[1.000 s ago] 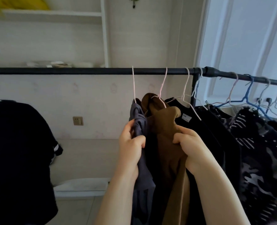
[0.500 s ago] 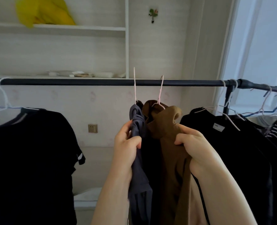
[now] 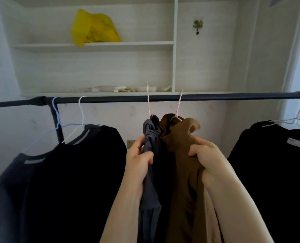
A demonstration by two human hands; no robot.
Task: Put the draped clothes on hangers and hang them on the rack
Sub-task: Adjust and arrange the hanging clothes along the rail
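Observation:
A grey garment hangs bunched on a pink hanger, and my left hand grips it just below the hanger. Beside it a brown garment sits on a second pink hanger; my right hand grips its fabric. Both hanger hooks rise up to the black rack bar; whether they rest on the bar I cannot tell.
Black shirts hang on white and blue hangers at the left; another black shirt hangs at the right. A rack post stands at the left. Behind are white shelves holding a yellow bag.
The two garments in my hands have moved left along the bar, away from the clothes at the right. The view has swung left and up, showing the shirts at the left.

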